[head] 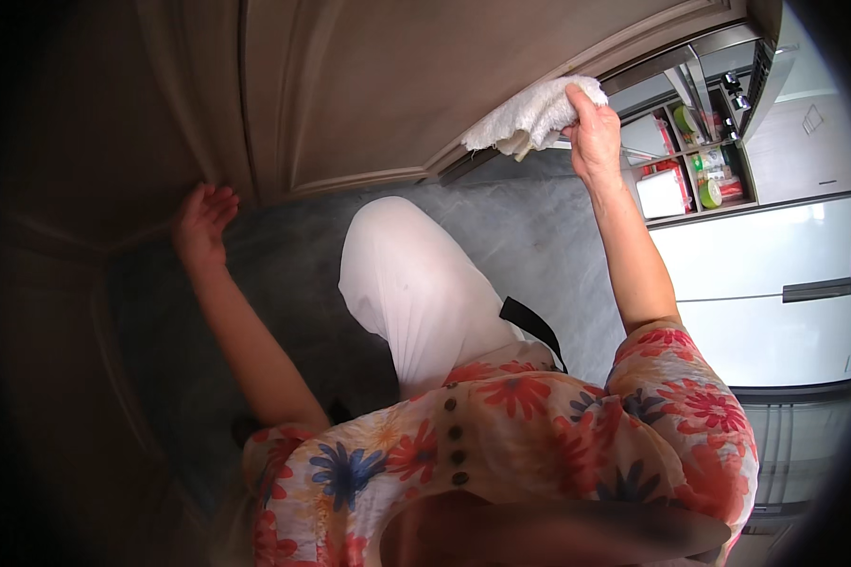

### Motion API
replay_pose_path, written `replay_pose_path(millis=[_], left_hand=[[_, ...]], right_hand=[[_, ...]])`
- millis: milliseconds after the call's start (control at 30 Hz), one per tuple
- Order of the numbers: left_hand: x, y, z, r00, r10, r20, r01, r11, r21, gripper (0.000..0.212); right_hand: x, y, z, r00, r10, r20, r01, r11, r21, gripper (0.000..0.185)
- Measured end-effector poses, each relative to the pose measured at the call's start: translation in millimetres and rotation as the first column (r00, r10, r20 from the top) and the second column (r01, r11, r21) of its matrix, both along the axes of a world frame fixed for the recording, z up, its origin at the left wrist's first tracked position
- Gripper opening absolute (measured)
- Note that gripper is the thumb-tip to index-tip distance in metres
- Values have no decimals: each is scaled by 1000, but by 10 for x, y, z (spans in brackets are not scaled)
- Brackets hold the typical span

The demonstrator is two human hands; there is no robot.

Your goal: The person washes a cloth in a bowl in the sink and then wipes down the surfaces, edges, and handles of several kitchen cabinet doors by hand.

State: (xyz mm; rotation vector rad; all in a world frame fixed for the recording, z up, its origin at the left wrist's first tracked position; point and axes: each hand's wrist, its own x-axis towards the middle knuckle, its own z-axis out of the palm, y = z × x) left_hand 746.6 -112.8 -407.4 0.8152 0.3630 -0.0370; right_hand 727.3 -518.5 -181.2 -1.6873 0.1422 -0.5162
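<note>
In my right hand (594, 142) is a white terry cloth (532, 117), gripped at its right end and bunched. The cloth lies against the edge of a brown wooden cabinet door (411, 78) with a moulded frame; whether it presses on the wood cannot be told. My left hand (206, 223) holds nothing, its fingers spread apart close to another brown panel (128, 142) in the dim left part of the view. Between my arms is my bent knee in white trousers, above a grey floor (539, 220).
Beyond my right hand an open cabinet with metal fittings holds compartments (689, 173) with white containers, green rolls and red packets. A white appliance with a dark handle (815, 290) stands at the right. A black strap (532, 322) hangs by my waist.
</note>
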Motion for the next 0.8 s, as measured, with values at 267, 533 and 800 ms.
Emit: replay_pose_path(millis=[267, 533, 800], left_hand=[[-44, -3, -23, 997, 72, -9, -73, 997, -32, 20], [1, 4, -63, 993, 112, -34, -114, 992, -63, 17], [-17, -10, -121, 993, 114, -11, -114, 990, -82, 16]], right_hand=[[66, 85, 73, 1000, -3, 23, 4, 1000, -31, 16], [86, -41, 13, 1000, 31, 4, -30, 999, -28, 16], [116, 57, 43, 997, -4, 80, 3, 1000, 6, 17]])
